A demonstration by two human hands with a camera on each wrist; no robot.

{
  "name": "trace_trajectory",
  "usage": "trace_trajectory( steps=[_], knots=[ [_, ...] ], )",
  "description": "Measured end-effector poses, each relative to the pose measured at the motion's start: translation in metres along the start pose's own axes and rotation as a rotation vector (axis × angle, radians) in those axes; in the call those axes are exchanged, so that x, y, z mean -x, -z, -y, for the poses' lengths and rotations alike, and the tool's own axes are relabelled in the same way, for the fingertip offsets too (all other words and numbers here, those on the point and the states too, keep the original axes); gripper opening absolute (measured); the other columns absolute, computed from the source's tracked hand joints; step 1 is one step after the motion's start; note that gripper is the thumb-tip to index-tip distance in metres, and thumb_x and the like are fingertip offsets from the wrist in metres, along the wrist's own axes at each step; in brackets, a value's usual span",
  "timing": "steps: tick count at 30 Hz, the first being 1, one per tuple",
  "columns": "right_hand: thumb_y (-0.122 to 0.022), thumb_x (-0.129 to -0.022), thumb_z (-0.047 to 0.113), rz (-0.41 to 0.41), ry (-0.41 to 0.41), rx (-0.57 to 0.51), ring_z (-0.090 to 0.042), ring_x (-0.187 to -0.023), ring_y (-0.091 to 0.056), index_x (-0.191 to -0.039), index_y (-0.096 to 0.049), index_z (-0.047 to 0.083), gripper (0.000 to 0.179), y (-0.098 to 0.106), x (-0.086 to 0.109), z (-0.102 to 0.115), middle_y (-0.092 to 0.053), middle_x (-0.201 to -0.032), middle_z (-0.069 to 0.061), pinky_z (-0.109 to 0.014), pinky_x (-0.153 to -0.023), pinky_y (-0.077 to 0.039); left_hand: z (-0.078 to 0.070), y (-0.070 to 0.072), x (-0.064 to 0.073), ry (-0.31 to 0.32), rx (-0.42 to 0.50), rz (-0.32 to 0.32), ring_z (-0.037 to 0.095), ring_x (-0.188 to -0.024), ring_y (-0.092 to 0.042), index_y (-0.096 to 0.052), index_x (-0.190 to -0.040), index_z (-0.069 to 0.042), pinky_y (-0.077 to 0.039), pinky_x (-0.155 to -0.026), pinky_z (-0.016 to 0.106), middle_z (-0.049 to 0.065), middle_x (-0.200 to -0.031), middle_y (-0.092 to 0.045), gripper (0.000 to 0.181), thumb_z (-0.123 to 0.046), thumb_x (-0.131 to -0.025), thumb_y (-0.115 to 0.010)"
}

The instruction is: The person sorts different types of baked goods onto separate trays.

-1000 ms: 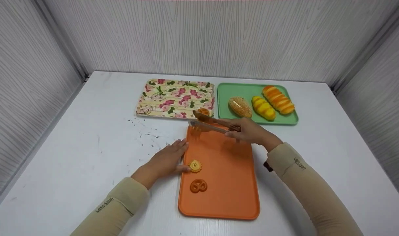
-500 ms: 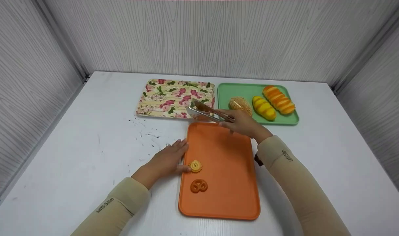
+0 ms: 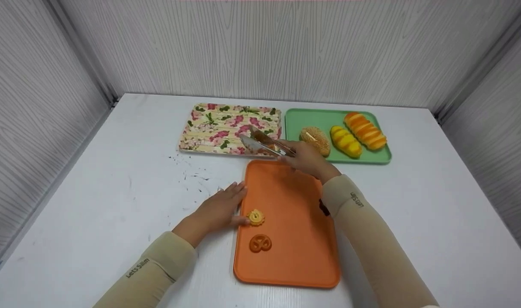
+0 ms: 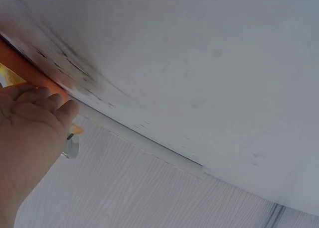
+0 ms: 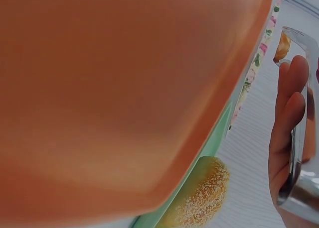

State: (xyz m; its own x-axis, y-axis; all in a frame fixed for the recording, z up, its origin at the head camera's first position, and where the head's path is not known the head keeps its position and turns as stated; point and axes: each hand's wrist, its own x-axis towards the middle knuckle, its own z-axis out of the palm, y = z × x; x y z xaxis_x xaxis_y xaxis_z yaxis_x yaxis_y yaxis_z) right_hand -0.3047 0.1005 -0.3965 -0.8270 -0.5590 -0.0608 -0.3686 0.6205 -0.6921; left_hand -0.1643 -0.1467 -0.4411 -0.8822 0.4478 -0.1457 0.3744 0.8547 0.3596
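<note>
My right hand (image 3: 305,158) grips metal tongs (image 3: 264,140), whose tips are over the near right corner of the floral tray (image 3: 204,137). Partly hidden by the tongs, a small brown pretzel (image 3: 266,149) shows at that corner. In the right wrist view an orange-brown piece (image 5: 282,46) appears between the tong tips; whether they squeeze it I cannot tell. My left hand (image 3: 215,210) rests with extended fingers against the left rim of the orange tray (image 3: 294,256). Its thumb touches or nearly touches a yellow scalloped cookie (image 3: 256,217). Below that lies another pretzel (image 3: 260,243).
A green tray (image 3: 316,113) at the back right bears a seeded bun (image 3: 315,140), a yellow bread (image 3: 346,141) and a striped orange loaf (image 3: 365,130). Dark scuffs mark the white table (image 3: 127,205) left of the orange tray. Pale walls (image 3: 264,51) enclose the table.
My right hand and the tongs have moved away and slightly left, from above the orange tray's far edge to the floral tray's near corner. The left hand stays in place.
</note>
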Motion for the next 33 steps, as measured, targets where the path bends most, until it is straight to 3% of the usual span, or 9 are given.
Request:
trace_trajectory(
  steps=[10,14,18,20,26,31,33],
  knots=[
    [-0.059,-0.095,0.03,-0.018,-0.02,-0.007,-0.033,-0.06,-0.06,-0.147,-0.039,0.025,0.055,-0.01,-0.008,0.001,-0.053,-0.065,-0.013,-0.034,-0.055,-0.049,0.0,0.001,0.001,-0.005,0.006,-0.003,0.026,-0.143,-0.012,-0.024,-0.151,-0.004,-0.017,-0.113,0.044,0.009,-0.157,-0.016,0.09,-0.054,-0.086,-0.061],
    [-0.059,-0.096,0.03,-0.023,-0.024,0.025,-0.03,-0.058,-0.059,-0.146,-0.039,0.026,0.055,-0.015,-0.01,0.001,-0.065,-0.092,-0.012,-0.033,-0.056,-0.048,0.0,0.001,0.001,-0.016,0.013,-0.01,0.027,-0.143,-0.013,-0.025,-0.15,-0.002,-0.018,-0.113,0.045,0.011,-0.157,-0.017,0.089,-0.052,-0.086,-0.062],
    [-0.058,-0.096,0.03,-0.026,-0.036,0.053,-0.029,-0.059,-0.061,-0.147,-0.039,0.027,0.054,-0.017,-0.012,0.002,-0.058,-0.128,-0.012,-0.034,-0.06,-0.048,-0.001,0.001,0.002,-0.025,0.015,-0.013,0.028,-0.143,-0.013,-0.026,-0.15,-0.001,-0.018,-0.113,0.046,0.012,-0.156,-0.018,0.088,-0.05,-0.087,-0.062],
    [-0.058,-0.096,0.03,-0.027,-0.037,0.064,-0.029,-0.062,-0.062,-0.147,-0.038,0.026,0.055,-0.018,-0.012,0.002,-0.057,-0.128,-0.013,-0.035,-0.062,-0.049,-0.001,0.002,0.002,-0.025,0.014,-0.013,0.028,-0.143,-0.013,-0.025,-0.15,-0.001,-0.018,-0.113,0.046,0.012,-0.156,-0.017,0.088,-0.051,-0.087,-0.062],
    [-0.058,-0.096,0.031,-0.033,-0.028,0.079,-0.025,-0.06,-0.062,-0.148,-0.037,0.021,0.057,-0.019,-0.012,0.002,-0.064,-0.108,-0.013,-0.034,-0.062,-0.048,-0.001,0.001,0.001,-0.023,0.012,-0.015,0.029,-0.143,-0.014,-0.025,-0.15,-0.001,-0.018,-0.113,0.045,0.012,-0.156,-0.018,0.088,-0.05,-0.087,-0.062],
    [-0.058,-0.095,0.035,-0.04,-0.027,0.04,-0.021,-0.058,-0.057,-0.149,-0.036,0.023,0.06,-0.017,-0.01,0.003,-0.058,-0.125,-0.013,-0.036,-0.068,-0.047,-0.001,0.001,0.001,-0.021,0.012,-0.013,0.028,-0.143,-0.013,-0.025,-0.15,-0.002,-0.017,-0.113,0.045,0.011,-0.156,-0.017,0.088,-0.05,-0.087,-0.062],
    [-0.058,-0.095,0.036,-0.044,-0.028,0.021,-0.021,-0.066,-0.058,-0.149,-0.035,0.026,0.06,-0.016,-0.009,0.003,-0.054,-0.133,-0.012,-0.038,-0.073,-0.047,-0.001,0.002,0.001,-0.017,0.011,-0.011,0.028,-0.143,-0.014,-0.025,-0.15,-0.002,-0.018,-0.113,0.046,0.011,-0.156,-0.018,0.088,-0.051,-0.087,-0.062]
  ],
)
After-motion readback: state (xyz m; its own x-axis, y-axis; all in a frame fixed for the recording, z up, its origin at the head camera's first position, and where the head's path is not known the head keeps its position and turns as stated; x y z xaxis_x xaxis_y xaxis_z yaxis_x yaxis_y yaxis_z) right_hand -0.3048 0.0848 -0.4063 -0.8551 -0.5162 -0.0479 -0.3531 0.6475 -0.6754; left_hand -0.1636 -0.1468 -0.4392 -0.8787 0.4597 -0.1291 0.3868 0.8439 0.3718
